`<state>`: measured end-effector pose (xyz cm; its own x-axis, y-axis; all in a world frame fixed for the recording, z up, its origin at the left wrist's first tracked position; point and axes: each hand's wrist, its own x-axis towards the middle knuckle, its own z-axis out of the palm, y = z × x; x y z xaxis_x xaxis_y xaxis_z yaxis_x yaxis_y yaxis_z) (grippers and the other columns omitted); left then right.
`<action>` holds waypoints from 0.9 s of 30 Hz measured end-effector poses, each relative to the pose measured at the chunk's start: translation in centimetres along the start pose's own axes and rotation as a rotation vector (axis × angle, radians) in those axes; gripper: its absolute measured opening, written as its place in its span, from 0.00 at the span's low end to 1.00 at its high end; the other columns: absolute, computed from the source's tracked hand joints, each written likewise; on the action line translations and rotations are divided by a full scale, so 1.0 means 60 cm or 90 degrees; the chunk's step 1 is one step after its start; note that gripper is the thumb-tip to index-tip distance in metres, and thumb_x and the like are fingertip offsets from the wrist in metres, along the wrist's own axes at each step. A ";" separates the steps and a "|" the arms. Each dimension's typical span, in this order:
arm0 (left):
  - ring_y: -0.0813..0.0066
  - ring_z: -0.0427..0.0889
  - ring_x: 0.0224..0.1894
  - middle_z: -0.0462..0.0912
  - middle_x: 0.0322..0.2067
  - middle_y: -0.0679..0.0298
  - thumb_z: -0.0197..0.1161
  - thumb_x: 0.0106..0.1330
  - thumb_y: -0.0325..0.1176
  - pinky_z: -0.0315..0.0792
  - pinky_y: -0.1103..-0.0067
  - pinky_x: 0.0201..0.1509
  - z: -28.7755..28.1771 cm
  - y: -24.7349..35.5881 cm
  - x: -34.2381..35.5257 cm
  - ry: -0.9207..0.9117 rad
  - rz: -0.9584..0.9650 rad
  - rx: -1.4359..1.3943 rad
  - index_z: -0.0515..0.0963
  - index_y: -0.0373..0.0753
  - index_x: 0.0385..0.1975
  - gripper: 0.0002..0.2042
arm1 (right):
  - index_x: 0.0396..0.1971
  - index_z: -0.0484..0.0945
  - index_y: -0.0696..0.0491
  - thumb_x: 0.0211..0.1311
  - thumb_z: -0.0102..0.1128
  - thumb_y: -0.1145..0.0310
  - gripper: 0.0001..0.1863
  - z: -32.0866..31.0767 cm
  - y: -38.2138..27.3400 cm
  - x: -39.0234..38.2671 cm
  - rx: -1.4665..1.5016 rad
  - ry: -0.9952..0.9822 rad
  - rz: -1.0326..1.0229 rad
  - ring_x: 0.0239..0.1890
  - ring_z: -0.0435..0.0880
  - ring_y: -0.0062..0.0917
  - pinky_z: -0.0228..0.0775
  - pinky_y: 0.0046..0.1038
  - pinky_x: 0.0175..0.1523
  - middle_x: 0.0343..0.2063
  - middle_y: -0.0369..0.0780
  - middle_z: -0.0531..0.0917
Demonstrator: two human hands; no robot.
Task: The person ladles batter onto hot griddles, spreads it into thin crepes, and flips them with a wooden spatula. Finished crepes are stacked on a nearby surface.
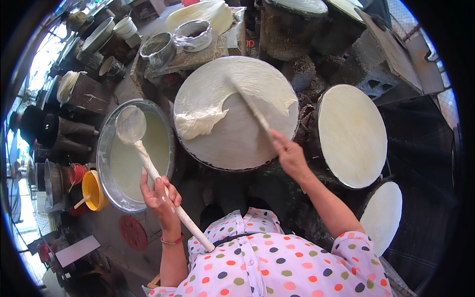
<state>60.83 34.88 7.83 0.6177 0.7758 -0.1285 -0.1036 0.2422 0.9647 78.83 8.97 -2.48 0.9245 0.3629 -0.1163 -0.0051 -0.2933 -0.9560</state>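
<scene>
My left hand [162, 198] is closed round the long pale handle of a ladle [131, 124]. The ladle's round bowl is raised over a large metal basin [102, 168] of thin, pale batter [127, 171]. In my right hand [291, 157] is a wooden spatula [257, 115]; its far end is smeared by motion. That end lies over a round griddle [232, 143] in front of me. A pale sheet of batter [257, 76] covers the griddle's far part, with a thick, ragged fold at the left. Its near part shows smooth and grey.
Pale round sheets cover a second griddle [352, 138] at the right and a third [383, 218] nearer me. Behind stand two metal pots [158, 52] and a stack of flat sheets [200, 15]. At left are a yellow bucket [94, 190] and a person [49, 129].
</scene>
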 end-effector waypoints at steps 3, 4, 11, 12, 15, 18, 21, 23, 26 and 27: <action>0.88 0.61 0.15 0.68 0.30 0.65 0.51 0.72 0.34 0.58 0.90 0.13 0.000 0.006 0.027 -0.060 0.001 -0.018 0.57 0.46 0.63 0.21 | 0.56 0.74 0.41 0.65 0.54 0.66 0.19 0.023 -0.066 -0.076 -0.236 -0.132 -0.093 0.32 0.79 0.48 0.73 0.38 0.37 0.28 0.51 0.79; 0.88 0.61 0.15 0.68 0.30 0.65 0.51 0.72 0.34 0.58 0.90 0.13 -0.007 0.007 0.036 -0.070 0.000 -0.013 0.57 0.46 0.63 0.21 | 0.56 0.73 0.39 0.64 0.55 0.65 0.19 0.023 -0.081 -0.105 -0.302 -0.146 -0.098 0.26 0.77 0.46 0.70 0.42 0.34 0.23 0.47 0.75; 0.88 0.61 0.15 0.69 0.30 0.66 0.51 0.72 0.33 0.57 0.90 0.13 -0.094 0.025 0.089 -0.145 -0.015 -0.002 0.56 0.48 0.64 0.22 | 0.58 0.70 0.48 0.66 0.51 0.68 0.20 0.159 -0.056 -0.196 -0.179 0.065 -0.056 0.30 0.81 0.40 0.73 0.32 0.36 0.35 0.46 0.80; 0.88 0.61 0.15 0.69 0.30 0.66 0.50 0.72 0.33 0.57 0.91 0.13 -0.117 0.031 0.096 -0.155 -0.017 0.005 0.56 0.48 0.64 0.22 | 0.58 0.70 0.50 0.67 0.49 0.68 0.20 0.217 -0.072 -0.181 -0.076 0.090 0.008 0.34 0.81 0.41 0.73 0.31 0.39 0.38 0.48 0.80; 0.88 0.61 0.15 0.69 0.29 0.66 0.51 0.72 0.33 0.57 0.91 0.13 -0.188 0.046 0.122 -0.157 -0.034 0.002 0.56 0.48 0.64 0.22 | 0.57 0.69 0.55 0.70 0.44 0.65 0.20 0.393 -0.125 -0.091 0.121 0.164 0.080 0.33 0.76 0.31 0.69 0.27 0.37 0.34 0.43 0.75; 0.88 0.62 0.15 0.69 0.29 0.66 0.51 0.72 0.33 0.57 0.91 0.13 -0.253 0.068 0.138 -0.151 -0.010 0.013 0.57 0.48 0.64 0.21 | 0.57 0.69 0.55 0.71 0.41 0.60 0.21 0.573 -0.108 0.015 0.083 0.368 -0.125 0.24 0.75 0.28 0.69 0.31 0.32 0.24 0.41 0.76; 0.88 0.62 0.15 0.69 0.29 0.66 0.51 0.72 0.33 0.57 0.91 0.13 -0.316 0.082 0.156 -0.167 -0.009 -0.007 0.57 0.48 0.63 0.21 | 0.55 0.69 0.54 0.70 0.39 0.61 0.20 0.629 -0.159 0.003 0.181 0.305 0.121 0.47 0.77 0.50 0.68 0.41 0.51 0.44 0.53 0.79; 0.89 0.62 0.16 0.69 0.29 0.66 0.51 0.72 0.33 0.57 0.92 0.13 -0.340 0.090 0.164 -0.174 -0.017 -0.020 0.57 0.47 0.63 0.21 | 0.54 0.69 0.54 0.70 0.38 0.61 0.19 0.645 -0.159 -0.032 0.231 0.322 0.213 0.47 0.75 0.52 0.67 0.43 0.51 0.43 0.53 0.79; 0.89 0.62 0.16 0.69 0.29 0.66 0.50 0.72 0.33 0.57 0.92 0.14 -0.359 0.096 0.170 -0.185 -0.009 -0.008 0.57 0.47 0.63 0.21 | 0.52 0.66 0.43 0.73 0.38 0.55 0.14 0.641 -0.152 -0.108 0.495 0.313 0.275 0.09 0.60 0.13 0.56 0.19 0.12 0.17 0.30 0.63; 0.89 0.62 0.16 0.69 0.29 0.66 0.49 0.72 0.33 0.57 0.92 0.14 -0.363 0.096 0.172 -0.202 -0.011 -0.013 0.57 0.47 0.63 0.21 | 0.50 0.65 0.43 0.73 0.37 0.55 0.14 0.634 -0.157 -0.130 0.530 0.315 0.291 0.10 0.60 0.13 0.57 0.20 0.12 0.17 0.30 0.63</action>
<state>49.65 56.98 7.06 0.8317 0.5516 -0.0636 -0.1042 0.2677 0.9579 57.21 42.54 -2.80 0.8194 -0.0827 -0.5673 -0.4759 0.4536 -0.7535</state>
